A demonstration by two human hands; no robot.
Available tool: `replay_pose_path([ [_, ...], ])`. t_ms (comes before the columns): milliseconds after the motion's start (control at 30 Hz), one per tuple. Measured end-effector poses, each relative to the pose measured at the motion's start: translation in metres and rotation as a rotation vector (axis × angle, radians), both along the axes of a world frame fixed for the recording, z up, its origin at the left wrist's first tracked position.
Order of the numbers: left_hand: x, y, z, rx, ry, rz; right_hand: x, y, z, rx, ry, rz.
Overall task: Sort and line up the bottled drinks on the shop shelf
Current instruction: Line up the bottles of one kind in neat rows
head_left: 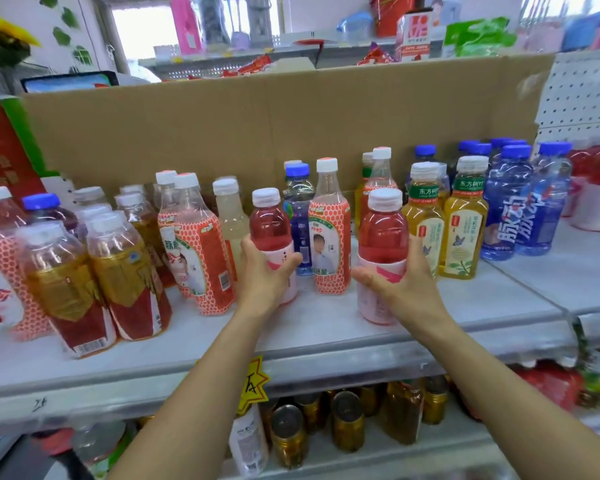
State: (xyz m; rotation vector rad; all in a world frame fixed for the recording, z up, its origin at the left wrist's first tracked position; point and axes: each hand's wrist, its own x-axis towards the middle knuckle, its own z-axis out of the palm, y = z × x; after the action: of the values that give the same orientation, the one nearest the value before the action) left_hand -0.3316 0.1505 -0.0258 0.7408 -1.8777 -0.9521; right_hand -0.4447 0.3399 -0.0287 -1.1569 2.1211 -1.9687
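Two pink drink bottles with white caps stand upright on the grey shelf [326, 327]. My left hand [262, 275] is wrapped around the lower part of the left pink bottle [270, 223]. My right hand [400, 285] grips the right pink bottle [383, 233] by its pink label. Between the two stands a tall bottle with a red honeycomb label [329, 230], and a blue-capped clear bottle [299, 209] is behind it. Two yellow tea bottles [465, 223] stand just right of my right hand.
Amber tea bottles with red labels [125, 271] and more honeycomb-label bottles [201, 247] crowd the left. Blue sports drink bottles [527, 206] stand at the right. A cardboard sheet [257, 116] backs the shelf. Gold-capped bottles [347, 420] fill the shelf below.
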Motion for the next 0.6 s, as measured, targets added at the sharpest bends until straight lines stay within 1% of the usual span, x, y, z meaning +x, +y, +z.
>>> replay_pose_path([
  [133, 0.004, 0.004, -0.001, 0.050, 0.065, -0.158, 0.005, -0.004, 0.001, -0.013, -0.002, -0.016],
  [300, 0.016, 0.026, -0.003, 0.090, 0.190, -0.278, 0.019, 0.000, 0.001, -0.050, 0.042, -0.068],
  [467, 0.028, 0.052, 0.001, 0.046, 0.273, -0.350, 0.032, 0.014, 0.010, -0.172, 0.136, -0.152],
  [600, 0.032, 0.084, 0.004, 0.057, 0.304, -0.372, 0.030, 0.038, 0.019, -0.180, 0.163, -0.191],
])
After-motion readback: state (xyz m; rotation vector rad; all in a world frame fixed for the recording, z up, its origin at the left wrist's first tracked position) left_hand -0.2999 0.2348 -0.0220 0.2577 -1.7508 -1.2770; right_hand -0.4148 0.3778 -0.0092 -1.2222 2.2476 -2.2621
